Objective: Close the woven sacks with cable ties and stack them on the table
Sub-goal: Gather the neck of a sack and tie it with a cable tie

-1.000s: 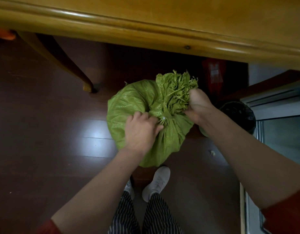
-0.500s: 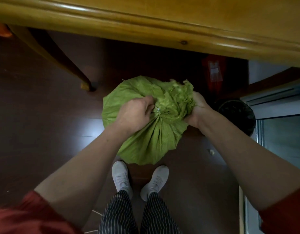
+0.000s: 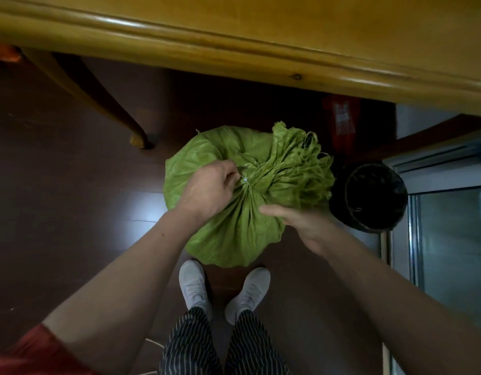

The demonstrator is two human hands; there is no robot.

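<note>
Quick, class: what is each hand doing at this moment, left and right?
Left hand: closed, pinching the sack at its tied neck.
Right hand: open, fingers straight against the sack.

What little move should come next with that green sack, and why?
Probably one firm tug on the cable tie: the left hand pinches at it on the gathered neck of the green sack, while the right hand lies open against the sack's side to steady it. The sack sits on the floor, not the table.

Coarse woven sack (image 3: 234, 234), glossy varnished wooden table (image 3: 261, 31).
</note>
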